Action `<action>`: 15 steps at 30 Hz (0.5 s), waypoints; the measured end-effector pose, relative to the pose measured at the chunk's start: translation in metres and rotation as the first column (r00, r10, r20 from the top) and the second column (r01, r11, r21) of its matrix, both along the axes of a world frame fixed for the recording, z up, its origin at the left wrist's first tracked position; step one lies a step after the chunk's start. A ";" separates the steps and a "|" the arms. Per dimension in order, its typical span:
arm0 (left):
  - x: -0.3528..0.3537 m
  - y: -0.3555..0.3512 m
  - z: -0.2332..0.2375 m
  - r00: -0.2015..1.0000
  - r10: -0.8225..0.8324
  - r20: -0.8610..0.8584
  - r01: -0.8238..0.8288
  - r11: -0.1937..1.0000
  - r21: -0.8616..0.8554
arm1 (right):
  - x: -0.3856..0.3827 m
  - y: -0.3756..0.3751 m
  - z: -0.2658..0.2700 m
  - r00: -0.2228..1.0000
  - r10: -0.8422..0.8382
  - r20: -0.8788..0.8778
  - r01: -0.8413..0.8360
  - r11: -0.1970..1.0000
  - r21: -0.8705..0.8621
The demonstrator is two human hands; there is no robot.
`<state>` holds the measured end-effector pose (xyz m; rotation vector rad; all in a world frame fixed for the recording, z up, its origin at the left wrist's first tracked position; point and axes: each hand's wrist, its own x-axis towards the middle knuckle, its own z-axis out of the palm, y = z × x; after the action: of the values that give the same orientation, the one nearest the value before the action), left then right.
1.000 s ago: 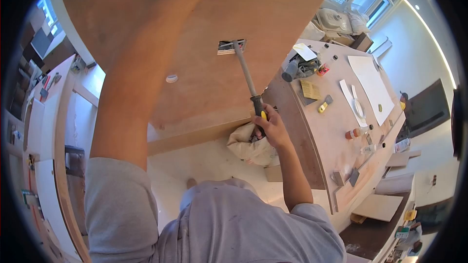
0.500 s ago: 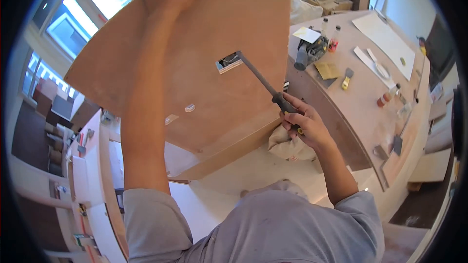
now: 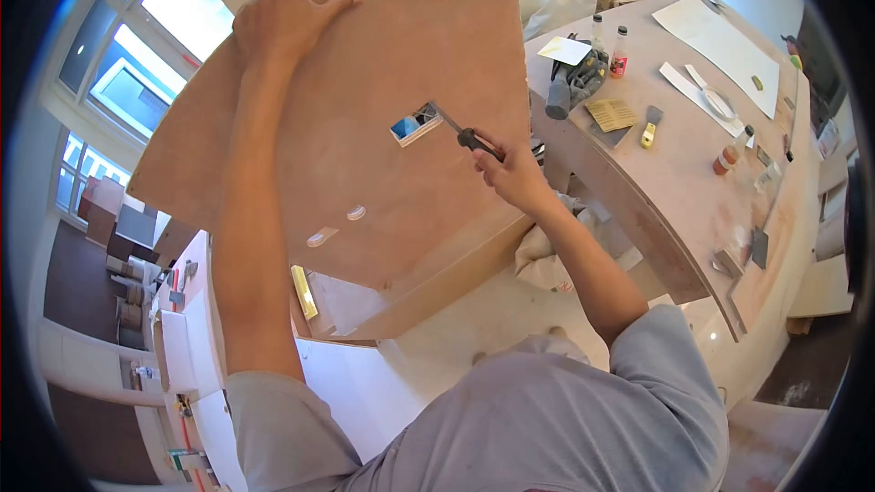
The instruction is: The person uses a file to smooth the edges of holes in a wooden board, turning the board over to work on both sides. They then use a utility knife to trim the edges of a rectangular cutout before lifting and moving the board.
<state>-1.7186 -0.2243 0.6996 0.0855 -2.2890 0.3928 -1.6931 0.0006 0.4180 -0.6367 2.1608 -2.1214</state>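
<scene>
Head view. The person stands at the rounded end of a workbench (image 3: 679, 184) and holds a large plywood panel (image 3: 383, 46) tilted upright in front of the body.

The left hand (image 3: 284, 20) is clenched over the panel's upper edge, with the fingers wrapped to the far side and the arm stretched up along the face. The right hand (image 3: 516, 175) is closed around the dark handle of a tool (image 3: 474, 141). The tool's slim metal shaft runs up and to the left into a small rectangular cut-out (image 3: 415, 125) near the middle of the panel. The shaft tip lies at the right end of the cut-out; whether it touches the edge cannot be told.

State of the work, as a judgement: the cut-out is already sawn fully through, since colour shows behind it. Two small shallow holes (image 3: 339, 224) lower on the face are also made. With the tool set in the opening, its edges appear to be the part in hand and not yet finished.

On the bench top lie two small bottles (image 3: 620, 47), a pair of dark gloves (image 3: 583, 80), a ribbed tan pad (image 3: 611, 114), a yellow-handled scraper (image 3: 648, 132) and a large white sheet (image 3: 720, 46). A crumpled cloth (image 3: 542, 257) lies below the bench edge, just under the right forearm.

The room is bright, with tall windows (image 3: 173, 9) behind the panel and shelving at lower left.
</scene>
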 end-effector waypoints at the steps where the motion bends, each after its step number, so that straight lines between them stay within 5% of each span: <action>1: 0.000 0.000 0.002 1.000 0.015 -0.011 -0.015 1.000 -0.007 | 0.001 -0.001 0.002 0.999 0.010 -0.033 -0.011 1.000 -0.020; 4: -0.005 0.002 -0.002 0.999 0.041 -0.015 -0.041 0.999 -0.025 | 0.047 0.039 0.000 0.972 0.065 0.224 -0.037 0.991 -0.126; 10: 0.000 0.013 0.001 0.997 0.064 0.032 -0.063 0.998 -0.015 | -0.013 0.018 -0.037 0.982 0.006 0.191 0.001 0.999 -0.039; 15: -0.006 -0.003 0.001 0.999 0.047 0.003 -0.047 0.999 -0.025 | 0.002 -0.002 -0.022 0.998 -0.056 -0.025 0.058 0.996 0.074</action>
<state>-1.7249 -0.2275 0.7010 0.1267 -2.2886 0.4464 -1.6913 -0.0012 0.3964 -0.6028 2.2845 -2.0589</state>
